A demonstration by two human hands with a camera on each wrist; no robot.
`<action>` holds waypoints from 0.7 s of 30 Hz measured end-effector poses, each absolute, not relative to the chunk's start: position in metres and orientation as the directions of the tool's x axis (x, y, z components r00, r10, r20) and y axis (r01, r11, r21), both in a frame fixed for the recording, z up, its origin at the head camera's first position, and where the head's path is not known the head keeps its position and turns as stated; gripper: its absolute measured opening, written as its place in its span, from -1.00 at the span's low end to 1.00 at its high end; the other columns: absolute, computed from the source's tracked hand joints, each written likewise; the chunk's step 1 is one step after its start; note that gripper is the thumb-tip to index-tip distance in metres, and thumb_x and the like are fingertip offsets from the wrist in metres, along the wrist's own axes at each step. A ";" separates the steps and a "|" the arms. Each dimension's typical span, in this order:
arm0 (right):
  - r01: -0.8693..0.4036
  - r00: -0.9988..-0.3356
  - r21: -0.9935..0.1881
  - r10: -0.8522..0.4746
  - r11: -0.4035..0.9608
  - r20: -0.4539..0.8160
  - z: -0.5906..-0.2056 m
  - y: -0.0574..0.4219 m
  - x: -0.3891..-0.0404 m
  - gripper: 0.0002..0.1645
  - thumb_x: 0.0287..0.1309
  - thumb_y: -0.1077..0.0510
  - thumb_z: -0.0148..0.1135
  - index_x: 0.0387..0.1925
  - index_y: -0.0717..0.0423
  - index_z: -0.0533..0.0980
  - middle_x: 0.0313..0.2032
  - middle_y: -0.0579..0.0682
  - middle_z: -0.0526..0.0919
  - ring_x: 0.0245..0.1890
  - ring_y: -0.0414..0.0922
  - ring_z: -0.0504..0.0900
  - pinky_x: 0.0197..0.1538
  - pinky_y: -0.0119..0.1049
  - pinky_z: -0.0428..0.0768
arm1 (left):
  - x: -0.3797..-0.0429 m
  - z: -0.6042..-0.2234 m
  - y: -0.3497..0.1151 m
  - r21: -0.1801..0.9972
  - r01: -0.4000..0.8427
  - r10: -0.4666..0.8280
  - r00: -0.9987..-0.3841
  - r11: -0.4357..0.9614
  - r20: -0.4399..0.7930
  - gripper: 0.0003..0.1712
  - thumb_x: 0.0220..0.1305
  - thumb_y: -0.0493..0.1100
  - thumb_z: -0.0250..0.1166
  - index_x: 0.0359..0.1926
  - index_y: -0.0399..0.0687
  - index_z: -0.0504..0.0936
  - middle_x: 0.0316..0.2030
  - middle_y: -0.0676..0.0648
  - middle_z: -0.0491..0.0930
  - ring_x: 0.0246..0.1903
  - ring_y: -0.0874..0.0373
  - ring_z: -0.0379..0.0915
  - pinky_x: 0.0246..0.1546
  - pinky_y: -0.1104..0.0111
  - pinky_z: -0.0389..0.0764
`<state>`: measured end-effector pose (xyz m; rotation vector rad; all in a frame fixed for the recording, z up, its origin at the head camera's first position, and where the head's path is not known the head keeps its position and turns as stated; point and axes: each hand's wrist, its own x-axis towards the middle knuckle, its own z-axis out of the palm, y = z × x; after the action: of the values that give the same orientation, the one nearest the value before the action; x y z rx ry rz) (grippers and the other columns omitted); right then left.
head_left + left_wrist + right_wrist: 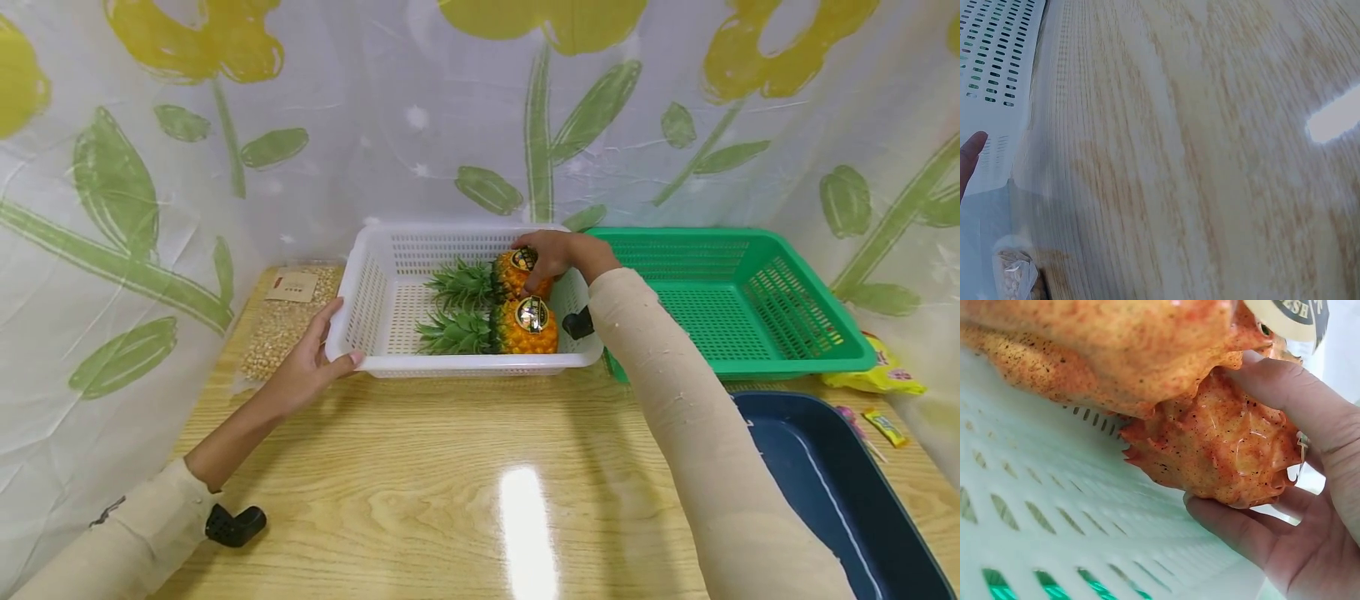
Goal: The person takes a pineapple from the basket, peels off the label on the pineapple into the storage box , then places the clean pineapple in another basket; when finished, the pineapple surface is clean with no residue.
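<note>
Two pineapples lie side by side in a white slotted basket (457, 362), green crowns to the left and oval labels on their orange bodies. My right hand (558, 252) reaches in over the right end and grips the body of the back pineapple (506, 275). In the right wrist view, thumb and fingers curve round that spiky fruit, beside the larger-looking front pineapple (528, 327). My left hand (306, 365) spans the basket's front left corner, fingers along the left side and thumb straight against the front. Its thumb (974, 149) shows in the left wrist view.
A green basket (810, 367) stands right of the white one. A dark blue tub (806, 483) sits under my right forearm's side. A bag of corn kernels (281, 333) lies left. A yellow packet (877, 371) and small sweets (885, 427) lie far right. A flowered curtain (360, 133) hangs behind.
</note>
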<state>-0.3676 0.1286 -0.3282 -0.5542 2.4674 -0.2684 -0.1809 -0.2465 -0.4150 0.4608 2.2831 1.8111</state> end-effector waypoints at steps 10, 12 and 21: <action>-0.300 -0.761 -0.352 -0.445 0.887 -0.472 -0.331 0.131 -0.365 0.04 0.16 -0.06 0.45 0.56 -0.15 0.10 0.58 0.08 -0.04 0.27 0.07 0.43 0.12 -0.01 0.55 | -0.181 -0.416 -0.247 0.970 0.123 0.359 -0.932 0.209 0.040 0.02 0.50 -0.23 0.14 0.60 0.02 -0.44 0.55 -0.30 -0.20 0.47 -0.41 -0.04 0.03 0.53 0.58; -0.298 -0.762 -0.359 -0.447 0.884 -0.469 -0.331 0.132 -0.364 0.04 0.15 -0.06 0.45 0.55 -0.15 0.11 0.57 0.08 -0.03 0.24 0.06 0.45 0.11 -0.03 0.57 | -0.181 -0.416 -0.247 0.970 0.122 0.359 -0.932 0.212 0.039 0.02 0.50 -0.23 0.14 0.60 0.01 -0.44 0.55 -0.30 -0.20 0.47 -0.41 -0.04 0.03 0.54 0.58; -0.305 -0.774 -0.366 -0.453 0.879 -0.441 -0.331 0.135 -0.366 0.05 0.10 -0.09 0.47 0.53 -0.13 0.14 0.55 0.14 0.04 0.34 0.13 0.37 0.19 0.06 0.53 | -0.181 -0.414 -0.247 0.969 0.121 0.359 -0.933 0.215 0.037 0.02 0.50 -0.21 0.14 0.60 0.03 -0.43 0.55 -0.30 -0.19 0.47 -0.40 -0.03 0.03 0.53 0.58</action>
<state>-0.3660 0.1345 -0.3308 -0.5492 2.5146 -0.3733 -0.1806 -0.2472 -0.4144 0.4598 2.2885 1.7966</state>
